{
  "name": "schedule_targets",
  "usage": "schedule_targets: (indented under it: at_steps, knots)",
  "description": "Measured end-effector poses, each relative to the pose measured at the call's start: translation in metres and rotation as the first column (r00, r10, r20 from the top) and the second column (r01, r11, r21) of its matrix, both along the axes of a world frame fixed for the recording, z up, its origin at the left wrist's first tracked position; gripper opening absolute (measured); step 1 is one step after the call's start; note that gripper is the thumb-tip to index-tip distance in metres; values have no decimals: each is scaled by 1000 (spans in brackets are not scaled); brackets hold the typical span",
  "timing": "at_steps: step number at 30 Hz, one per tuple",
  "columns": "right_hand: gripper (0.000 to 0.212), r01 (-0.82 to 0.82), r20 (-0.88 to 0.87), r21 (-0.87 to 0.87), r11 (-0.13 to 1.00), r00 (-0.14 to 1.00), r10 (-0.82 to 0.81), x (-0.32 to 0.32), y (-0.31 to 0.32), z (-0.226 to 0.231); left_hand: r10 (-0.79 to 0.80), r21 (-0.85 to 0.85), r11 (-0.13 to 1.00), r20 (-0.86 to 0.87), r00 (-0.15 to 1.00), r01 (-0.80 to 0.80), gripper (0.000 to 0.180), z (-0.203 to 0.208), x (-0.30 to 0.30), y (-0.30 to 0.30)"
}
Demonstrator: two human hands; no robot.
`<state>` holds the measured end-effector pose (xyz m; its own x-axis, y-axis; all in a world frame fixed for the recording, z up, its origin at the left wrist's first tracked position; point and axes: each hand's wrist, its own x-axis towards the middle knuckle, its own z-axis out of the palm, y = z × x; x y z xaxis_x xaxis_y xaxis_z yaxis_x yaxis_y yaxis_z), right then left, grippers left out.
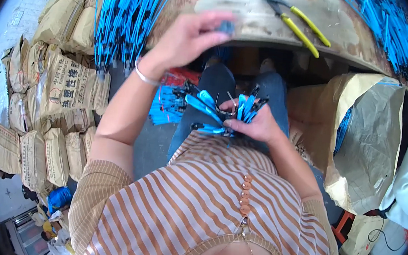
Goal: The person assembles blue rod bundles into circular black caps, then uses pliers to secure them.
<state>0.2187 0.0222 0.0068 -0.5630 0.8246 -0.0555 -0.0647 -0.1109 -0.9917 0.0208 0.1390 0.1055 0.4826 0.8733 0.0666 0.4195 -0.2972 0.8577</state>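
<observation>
My left hand [189, 39] is raised over the near edge of the worktable [222, 0], its thumb and fingers closed around a small grey-blue piece [227, 28] too blurred to name. Low over my lap, my right hand [259, 123] grips a bundle of blue strips with black ends [207, 105], which fan out on both sides of the fingers. A thin dark band or wire seems to run across the bundle near the fingertips. On the table beyond my hands lie pliers with yellow handles [298, 30], their jaws pointing left.
Heaps of blue strips lie at the table's left [129, 15] and right [393, 33]. More blue bundles [166, 106] sit beside my left leg. An open paper sack [370, 130] stands at the right, with blue strips inside. Full brown sacks [64, 83] are stacked at the left.
</observation>
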Motion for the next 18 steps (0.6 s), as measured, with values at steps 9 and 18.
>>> schedule_targets:
  at_steps: [9, 18]
  knots:
    - [32, -16, 48, 22, 1000, 999, 15, -27, -13, -31, -242, -184, 916, 455, 857, 357, 44, -89, -51, -82]
    - [31, 77, 65, 80, 994, 994, -83, -40, -19, -39, -139, -415, 822, 518, 844, 390, 55, -110, -60, -78]
